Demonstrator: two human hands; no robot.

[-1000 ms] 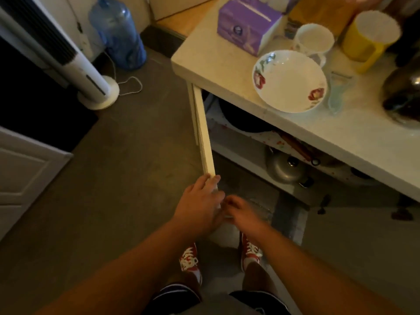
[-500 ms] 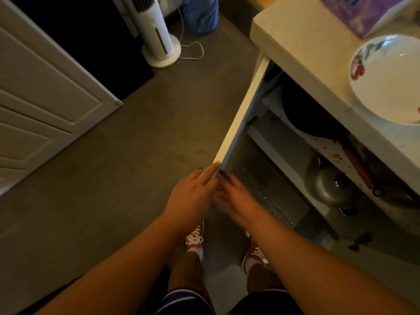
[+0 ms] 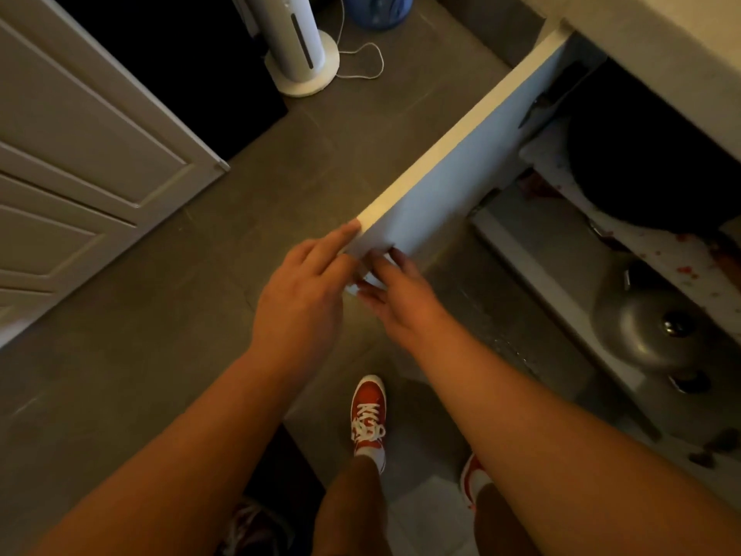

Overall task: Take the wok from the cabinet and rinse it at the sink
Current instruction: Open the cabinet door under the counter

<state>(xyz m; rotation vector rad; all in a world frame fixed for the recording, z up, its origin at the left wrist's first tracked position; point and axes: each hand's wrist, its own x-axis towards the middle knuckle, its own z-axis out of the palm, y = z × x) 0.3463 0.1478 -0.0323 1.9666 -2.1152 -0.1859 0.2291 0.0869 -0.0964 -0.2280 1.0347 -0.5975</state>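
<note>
The white cabinet door (image 3: 449,186) stands swung out from under the counter (image 3: 661,54). My left hand (image 3: 308,290) rests against the door's outer free edge, fingers stretched along it. My right hand (image 3: 395,290) pinches the same edge from the inner side, near its lower corner. Inside, a dark black wok (image 3: 649,174) sits on the upper shelf, partly hidden under the counter. No sink is in view.
A metal pot lid (image 3: 657,331) lies on the lower shelf. A white tower fan (image 3: 300,46) with its cord and a blue water jug (image 3: 379,8) stand on the grey floor. A white panelled door (image 3: 80,154) is at the left. My red shoes (image 3: 369,411) are below.
The cabinet door has swung further out, with both hands staying on its edge. My view has tilted down and left, so the counter top and bowl have left the frame.
</note>
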